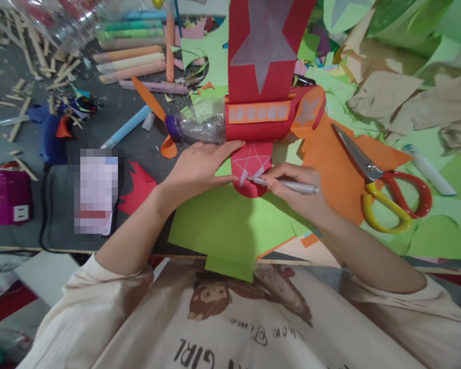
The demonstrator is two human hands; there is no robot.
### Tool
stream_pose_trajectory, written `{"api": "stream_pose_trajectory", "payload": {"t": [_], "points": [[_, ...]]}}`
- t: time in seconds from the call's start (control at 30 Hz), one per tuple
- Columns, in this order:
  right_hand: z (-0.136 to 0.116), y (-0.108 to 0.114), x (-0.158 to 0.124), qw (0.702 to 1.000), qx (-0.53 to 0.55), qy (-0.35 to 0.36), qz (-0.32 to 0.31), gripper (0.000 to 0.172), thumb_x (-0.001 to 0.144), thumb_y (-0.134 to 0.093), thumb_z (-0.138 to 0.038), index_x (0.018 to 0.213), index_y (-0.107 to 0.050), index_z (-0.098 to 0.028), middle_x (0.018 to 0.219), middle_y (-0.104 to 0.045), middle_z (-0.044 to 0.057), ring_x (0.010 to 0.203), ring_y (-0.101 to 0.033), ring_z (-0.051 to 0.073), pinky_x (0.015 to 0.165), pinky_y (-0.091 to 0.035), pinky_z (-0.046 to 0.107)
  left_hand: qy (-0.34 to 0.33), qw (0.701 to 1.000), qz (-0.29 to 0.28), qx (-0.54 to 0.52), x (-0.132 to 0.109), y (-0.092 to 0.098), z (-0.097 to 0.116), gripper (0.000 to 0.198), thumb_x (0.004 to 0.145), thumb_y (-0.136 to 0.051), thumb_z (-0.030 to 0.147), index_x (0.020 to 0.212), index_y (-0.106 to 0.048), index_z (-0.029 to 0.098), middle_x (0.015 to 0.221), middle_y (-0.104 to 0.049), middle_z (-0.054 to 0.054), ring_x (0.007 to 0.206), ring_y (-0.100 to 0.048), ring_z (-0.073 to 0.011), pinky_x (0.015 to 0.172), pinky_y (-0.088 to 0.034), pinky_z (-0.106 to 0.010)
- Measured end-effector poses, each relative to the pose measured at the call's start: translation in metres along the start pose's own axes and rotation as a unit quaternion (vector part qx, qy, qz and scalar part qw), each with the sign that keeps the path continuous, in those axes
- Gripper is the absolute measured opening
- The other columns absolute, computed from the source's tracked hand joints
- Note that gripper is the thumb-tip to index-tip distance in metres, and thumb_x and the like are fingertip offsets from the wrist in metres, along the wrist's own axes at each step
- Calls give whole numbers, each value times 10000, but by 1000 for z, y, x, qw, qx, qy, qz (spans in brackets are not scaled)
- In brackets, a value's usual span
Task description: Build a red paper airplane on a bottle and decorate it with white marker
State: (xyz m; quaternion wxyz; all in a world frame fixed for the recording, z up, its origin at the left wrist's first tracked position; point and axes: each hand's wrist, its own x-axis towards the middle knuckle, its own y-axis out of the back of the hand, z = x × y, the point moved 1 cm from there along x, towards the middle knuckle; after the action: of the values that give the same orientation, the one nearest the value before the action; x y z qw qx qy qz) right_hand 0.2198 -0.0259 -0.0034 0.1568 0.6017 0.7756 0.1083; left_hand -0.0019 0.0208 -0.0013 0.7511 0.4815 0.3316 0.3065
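Note:
A plastic bottle [204, 121] wrapped in red paper has an orange propeller [149, 98] at its purple cap. Its upper red wing [262, 79] bears a filled silver star; the lower red wing [249, 154] shows a star outline, partly coloured in. My right hand [294, 189] grips a silver marker [297, 185], its tip on the lower star. Fingers apart, my left hand [200, 166] rests flat beside that wing, its fingertips at the wing's left edge. Green paper [218, 220] lies beneath the lower wing.
Scissors [372, 174] with red and yellow handles lie on orange paper [330, 154] at the right. Left are a blue glue gun [50, 133], a blurred phone [97, 192], a purple box [9, 197] and several pastel sticks [134, 64]. Paper scraps and crumpled brown paper [388, 102] fill the upper right.

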Motion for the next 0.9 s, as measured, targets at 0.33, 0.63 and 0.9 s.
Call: {"api": "stream_pose_trajectory", "payload": {"t": [0.33,0.63,0.9], "points": [[-3,0,1,998,-7,42,-53,275,856,-658,-402,641,-650,-231,618,-669,15,535,-572,138,520,-453,273,1,1000,1,7,0,1,1,713,883,-608,590,1457,-474,188,1007,-718,-87,921,-674,-255,846,-433,-308],[-4,0,-1,997,-13,45,-57,273,859,-656,-413,653,-653,-234,624,-675,16,550,-589,148,542,-471,282,9,1000,-6,9,0,1,1,684,895,-598,548,1464,-465,192,1004,-714,-86,954,-672,-259,870,-435,-313],[1,-1,-1,999,7,8,33,175,831,-683,-333,688,-669,-234,661,-687,15,548,-566,144,502,-437,278,9,1000,-8,10,0,1,1,709,895,-585,589,1463,-473,180,945,-707,-80,923,-670,-260,867,-435,-320]]}}
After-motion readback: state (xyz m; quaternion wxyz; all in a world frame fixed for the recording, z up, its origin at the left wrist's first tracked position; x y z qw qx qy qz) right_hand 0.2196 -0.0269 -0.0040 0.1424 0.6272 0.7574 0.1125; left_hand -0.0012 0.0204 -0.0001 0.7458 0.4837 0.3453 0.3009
